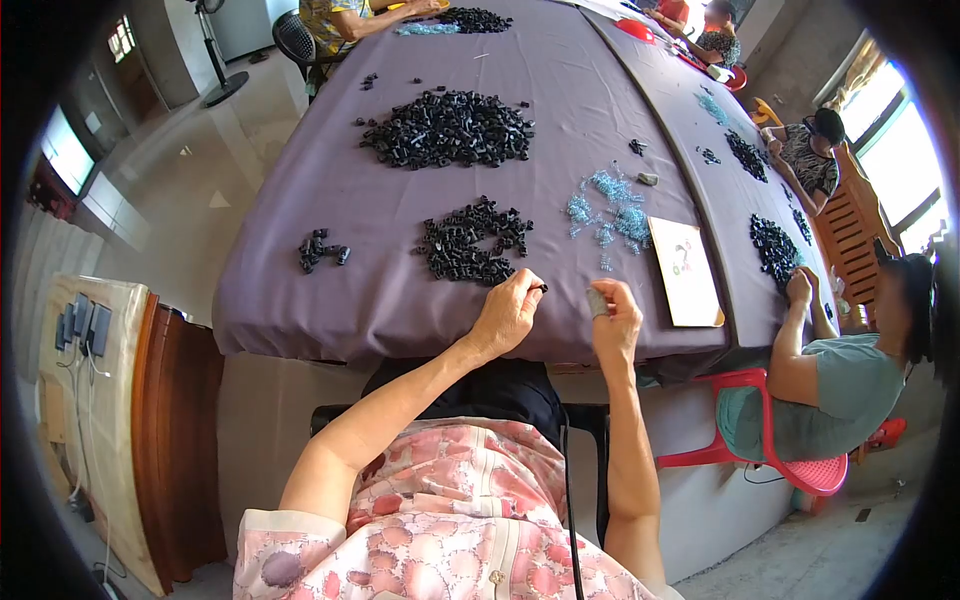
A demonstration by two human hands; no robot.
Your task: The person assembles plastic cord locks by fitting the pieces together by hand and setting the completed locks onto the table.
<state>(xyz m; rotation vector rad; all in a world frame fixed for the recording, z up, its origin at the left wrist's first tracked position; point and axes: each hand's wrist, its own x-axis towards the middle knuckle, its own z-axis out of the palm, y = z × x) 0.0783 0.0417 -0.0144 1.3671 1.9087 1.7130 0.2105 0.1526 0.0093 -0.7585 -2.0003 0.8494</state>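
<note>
My left hand (508,312) is closed in a pinch on a small black plastic piece (543,288), just in front of a pile of like black pieces (470,240). To its right my right hand (618,318) is raised at the table's near edge. Its fingers are closed round a small grey block (597,300) whose kind I cannot make out. Beyond the right hand lies a loose heap of small pale blue springs (622,212). A few separate black pieces (323,251) sit to the left of the near pile.
A larger black pile (447,130) lies farther up the purple cloth (330,180). A card (686,272) lies at right, near a small grey lump (648,180). A co-worker (850,350) sits on a pink chair (755,440); others work around the table. A wooden cabinet (150,430) stands at left.
</note>
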